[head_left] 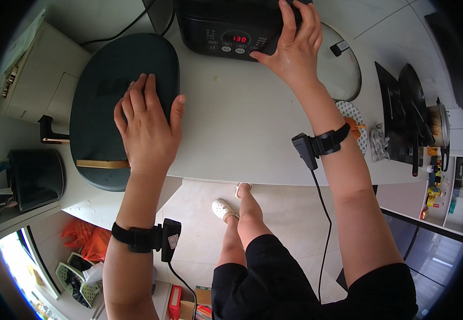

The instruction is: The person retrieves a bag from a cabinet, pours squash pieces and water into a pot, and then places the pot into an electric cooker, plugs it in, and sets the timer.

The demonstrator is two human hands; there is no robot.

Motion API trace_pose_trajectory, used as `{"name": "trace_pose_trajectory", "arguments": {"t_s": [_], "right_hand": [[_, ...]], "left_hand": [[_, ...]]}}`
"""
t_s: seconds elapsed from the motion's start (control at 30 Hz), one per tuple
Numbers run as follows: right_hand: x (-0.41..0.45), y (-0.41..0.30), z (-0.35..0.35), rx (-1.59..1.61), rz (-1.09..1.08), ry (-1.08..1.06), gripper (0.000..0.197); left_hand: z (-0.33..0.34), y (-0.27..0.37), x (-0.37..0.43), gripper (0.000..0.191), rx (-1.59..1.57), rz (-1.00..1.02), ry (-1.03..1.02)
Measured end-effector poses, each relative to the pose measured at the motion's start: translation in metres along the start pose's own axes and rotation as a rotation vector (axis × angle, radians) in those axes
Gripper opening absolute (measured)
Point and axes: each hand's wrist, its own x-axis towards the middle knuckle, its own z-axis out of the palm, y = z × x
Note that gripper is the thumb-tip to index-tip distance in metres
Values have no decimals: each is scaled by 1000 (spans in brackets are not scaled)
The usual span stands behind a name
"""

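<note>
My left hand (147, 124) lies flat with spread fingers on a dark green rounded lid (95, 116) of an appliance, which has a gold-coloured strip near its front. At the top, my right hand (295, 52) rests at the right corner of a black countertop appliance (199, 30). Its thumb touches the control panel by the rightmost button, and its fingers reach over the top edge. Red digits and round silver buttons (239, 51) show on the panel. Neither hand grips anything.
Right of the appliance lies a glass lid (337, 72), with a patterned plate (353, 116) of orange-brown food below it. Farther right are a crumpled cloth (379, 142), a black pan (413, 92) and a pot (437, 124). A cream appliance (43, 76) stands left. Black cables hang from both wrist straps.
</note>
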Motion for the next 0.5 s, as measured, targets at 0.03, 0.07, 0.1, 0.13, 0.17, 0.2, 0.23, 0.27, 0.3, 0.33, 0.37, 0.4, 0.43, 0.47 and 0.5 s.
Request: {"name": "trace_pose_trajectory", "arguments": {"t_s": [0.03,0.07,0.1,0.13,0.17,0.2,0.23,0.27,0.3,0.33,0.37,0.4,0.43,0.47,0.5], "right_hand": [[0,0,0,1,4,0,126],[0,-1,0,3,7,1,126],[0,0,0,3,7,0,126],[1,0,0,8,4,3,126],[1,0,0,12,1,5,125],[1,0,0,13,1,5,125],[1,-1,-1,17,2,6,125],[1,-1,-1,20,4,6,125],[1,-2,-1,21,3,7,125],[1,-2,-1,19,9,3,125],[1,-2,-1,18,14,-1,125],[1,-3,-1,17,14,-1,125],[1,-3,-2,14,17,-4,125],[1,-3,-2,10,21,-7,124],[1,-3,-2,10,21,-7,124]], "left_hand": [[0,0,0,64,-1,2,2],[0,0,0,64,-1,2,2],[0,0,0,64,-1,4,6],[0,0,0,64,0,6,10],[1,0,0,64,-1,6,10],[0,0,0,64,2,6,10],[0,0,0,63,4,5,11],[0,0,0,63,5,5,11],[0,0,0,63,11,4,13],[0,0,0,63,18,4,15],[-1,0,0,63,18,4,15],[-1,0,0,63,19,3,15],[-1,1,1,63,20,3,15],[-1,1,1,63,20,3,15],[0,1,1,63,22,4,14]]}}
